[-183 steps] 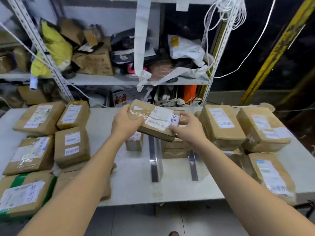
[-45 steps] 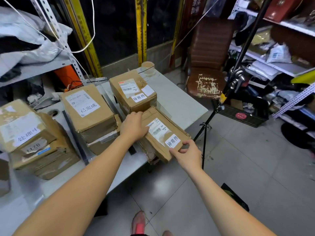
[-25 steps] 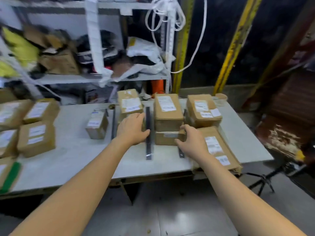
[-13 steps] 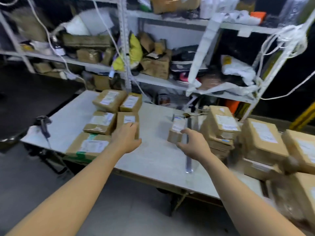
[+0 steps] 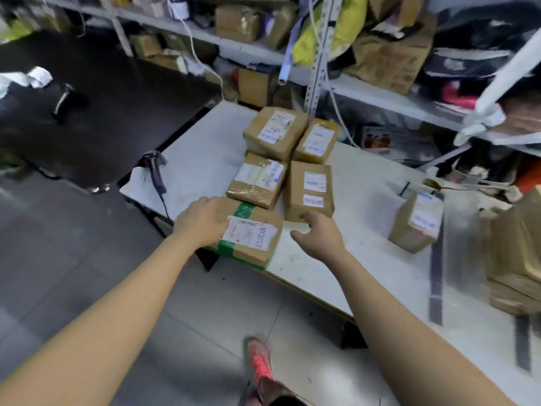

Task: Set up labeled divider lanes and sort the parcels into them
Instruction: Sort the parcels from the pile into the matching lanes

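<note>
A brown parcel with green tape and a white label (image 5: 251, 238) lies at the near left edge of the white table (image 5: 202, 159). My left hand (image 5: 202, 222) lies over its left end with the fingers wrapped on it. My right hand (image 5: 320, 235) hovers open just right of it, fingers spread, close to a brown box (image 5: 310, 190). Three more labelled parcels (image 5: 259, 180) (image 5: 275, 131) (image 5: 317, 140) lie behind in a cluster. A small box (image 5: 417, 222) stands to the right beside a dark divider strip (image 5: 436, 268).
A handheld scanner (image 5: 155, 171) with its cable rests on the table's left end. Stacked parcels (image 5: 518, 259) fill the right edge. Cluttered metal shelving (image 5: 392, 98) runs behind the table. My red shoe (image 5: 260, 364) is on the tiled floor below.
My view has swung left along the table to the unsorted cluster. Both hands, in the air half a second ago, have come down; the left now rests on the green-taped parcel.
</note>
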A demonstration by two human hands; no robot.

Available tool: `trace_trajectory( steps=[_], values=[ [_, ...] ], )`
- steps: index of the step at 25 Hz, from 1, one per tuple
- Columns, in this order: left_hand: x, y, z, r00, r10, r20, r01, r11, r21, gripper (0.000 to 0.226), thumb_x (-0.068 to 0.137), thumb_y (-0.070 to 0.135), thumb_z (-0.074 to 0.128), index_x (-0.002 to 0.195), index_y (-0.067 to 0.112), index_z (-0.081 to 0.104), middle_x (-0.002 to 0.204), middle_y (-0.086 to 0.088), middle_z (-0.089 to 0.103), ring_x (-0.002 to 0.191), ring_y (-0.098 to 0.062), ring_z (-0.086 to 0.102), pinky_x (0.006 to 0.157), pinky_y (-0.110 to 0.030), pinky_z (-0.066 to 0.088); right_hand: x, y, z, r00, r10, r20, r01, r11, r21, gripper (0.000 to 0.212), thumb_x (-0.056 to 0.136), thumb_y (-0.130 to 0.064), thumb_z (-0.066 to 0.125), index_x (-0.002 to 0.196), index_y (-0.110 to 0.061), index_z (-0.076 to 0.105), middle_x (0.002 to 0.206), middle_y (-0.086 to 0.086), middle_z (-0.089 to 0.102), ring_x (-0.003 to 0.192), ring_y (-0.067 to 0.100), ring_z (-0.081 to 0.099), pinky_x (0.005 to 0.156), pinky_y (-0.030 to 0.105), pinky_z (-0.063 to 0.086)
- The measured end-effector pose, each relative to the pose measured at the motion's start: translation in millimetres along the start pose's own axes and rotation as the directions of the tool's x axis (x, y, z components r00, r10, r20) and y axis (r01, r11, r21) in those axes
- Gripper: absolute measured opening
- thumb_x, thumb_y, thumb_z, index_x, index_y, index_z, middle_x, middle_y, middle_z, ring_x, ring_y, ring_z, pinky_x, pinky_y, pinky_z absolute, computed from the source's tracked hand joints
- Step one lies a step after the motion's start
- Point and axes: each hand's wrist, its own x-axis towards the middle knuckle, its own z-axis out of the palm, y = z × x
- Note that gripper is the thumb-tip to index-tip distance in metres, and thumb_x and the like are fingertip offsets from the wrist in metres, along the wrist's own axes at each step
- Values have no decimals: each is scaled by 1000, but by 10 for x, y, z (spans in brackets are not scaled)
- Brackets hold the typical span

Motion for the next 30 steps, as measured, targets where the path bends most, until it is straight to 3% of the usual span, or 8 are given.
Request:
trace_trajectory(
  steps=[2,5,9,11,16,21,27,30],
  values=[
    [169,-198,76,995,-71,64,75,995,-61,75,94,50,56,157,19,30,154,-10,42,139,-30,43,108,-44,42,246,-94,246,999,34,40,-37,997,67,54,88,-40,70,135,-16,60,133,2,65,120,23,61,86,30,48],
    [344,-448,259,976,-135,171,170,963,-207,83,95,45,60,162,18,17,160,-9,36,142,-28,40,112,-40,39,448,-124,513,987,102,123,-120,981,151,55,87,-34,74,137,-14,59,129,5,66,112,23,63,82,33,53],
    [537,-522,453,964,-81,254,181,900,-398,68,93,40,68,151,20,38,141,-2,56,119,-18,57,95,-31,47,571,-146,748,962,224,154,-259,928,269,80,75,-41,84,144,-18,51,123,-2,66,107,17,63,86,44,59],
    [578,-523,522,974,-36,225,134,889,-438,59,89,41,72,139,22,47,129,1,63,108,-15,61,89,-32,51,571,-178,823,947,287,142,-318,896,310,90,67,-44,86,146,-25,48,124,2,67,105,20,68,80,48,62],
    [664,-594,511,974,58,220,27,929,-369,63,82,52,70,134,24,48,120,1,60,103,-21,62,86,-41,54,330,-385,922,881,460,112,-460,773,437,86,72,-23,88,147,-23,45,123,11,66,95,26,71,67,44,65],
    [559,-343,316,944,233,235,-141,925,-352,59,82,49,72,131,25,51,121,-2,60,102,-22,61,84,-39,52,-214,-419,794,817,577,8,-496,695,521,90,71,-31,88,149,-22,44,130,9,65,106,25,69,88,45,61],
    [158,541,196,869,454,199,-359,853,-378,65,86,45,74,141,21,48,127,-2,55,100,-15,50,71,-32,42,-992,-106,217,713,690,-129,-455,595,663,97,61,-39,89,147,-26,47,122,5,66,100,23,70,83,48,62],
    [-131,1099,205,809,559,181,-484,809,-335,69,85,51,71,143,23,48,131,-3,57,109,-21,56,79,-37,48,-1472,161,-81,638,745,-193,-412,543,732,99,53,-44,89,143,-28,50,114,4,68,95,22,72,78,47,64]
  ],
)
